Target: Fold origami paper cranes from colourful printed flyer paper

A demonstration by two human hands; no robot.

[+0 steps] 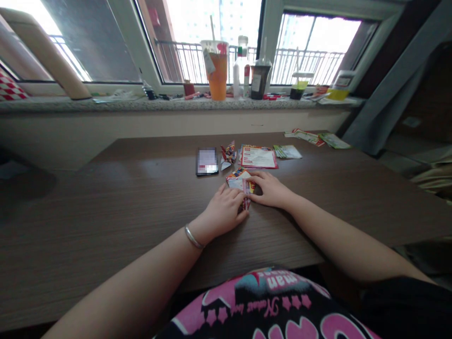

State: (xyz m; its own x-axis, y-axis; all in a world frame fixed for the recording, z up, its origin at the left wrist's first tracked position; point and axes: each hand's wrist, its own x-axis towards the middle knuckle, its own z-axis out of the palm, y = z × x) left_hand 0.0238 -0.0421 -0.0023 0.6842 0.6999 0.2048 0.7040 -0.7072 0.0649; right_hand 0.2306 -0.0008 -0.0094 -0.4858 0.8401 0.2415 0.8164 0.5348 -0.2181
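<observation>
A small piece of folded printed paper point(236, 181), coloured on one side with a pale face showing, lies on the table between my hands. My left hand point(226, 209), with a silver bangle point(192, 237) at its wrist, holds the paper's near left part down under its fingers. From the right, my right hand point(268, 188) grips the paper's edge, its thumb and forefinger bent at the rim. My fingers hide part of the folds. Just beyond the paper sits a folded red and patterned paper shape point(229, 154).
A phone point(207, 161) lies left of the folded shape. Printed sheets point(259, 157) are stacked behind my hands, with green-white leaflets point(287, 151) beside them. More leaflets point(306, 136) lie at the far right. Drink cups point(218, 75) and bottles point(241, 75) line the windowsill point(141, 104).
</observation>
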